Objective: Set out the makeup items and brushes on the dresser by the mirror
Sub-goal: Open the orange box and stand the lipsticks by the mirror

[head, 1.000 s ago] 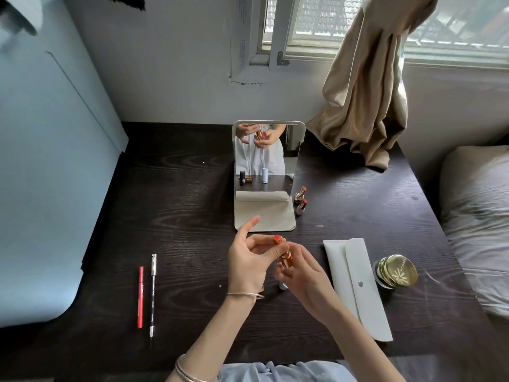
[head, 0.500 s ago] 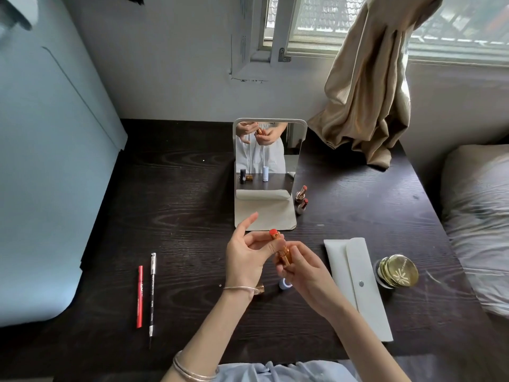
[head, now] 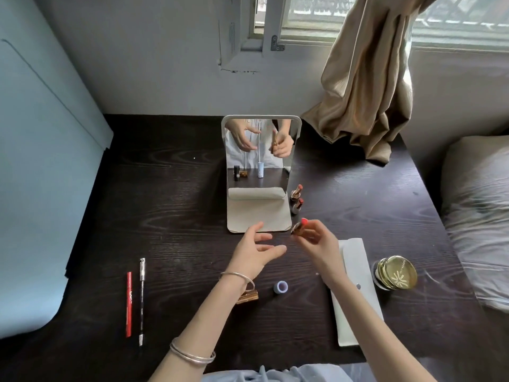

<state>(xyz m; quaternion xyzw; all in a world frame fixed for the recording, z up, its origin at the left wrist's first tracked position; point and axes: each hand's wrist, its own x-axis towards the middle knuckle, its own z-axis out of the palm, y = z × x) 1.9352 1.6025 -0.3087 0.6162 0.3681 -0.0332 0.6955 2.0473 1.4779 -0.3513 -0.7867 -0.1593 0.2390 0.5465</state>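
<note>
Your right hand (head: 321, 245) is pinching an uncapped lipstick (head: 299, 226) by its gold tube, coral tip up and tilted toward the mirror (head: 260, 172), just off the front corner of its base. Your left hand (head: 254, 250) holds nothing, fingers loosely spread above the dresser (head: 170, 205). Two more open lipsticks (head: 296, 199) stand right beside the mirror, so three in all. Near your left wrist there's a gold cap (head: 248, 296) and a pale blue cap (head: 280, 287). Two pencils (head: 135, 300) lie side by side on the left, one red, one black. On the right, one white pouch (head: 355, 288), flap shut, and one gold-lidded compact (head: 396, 272), closed too.
</note>
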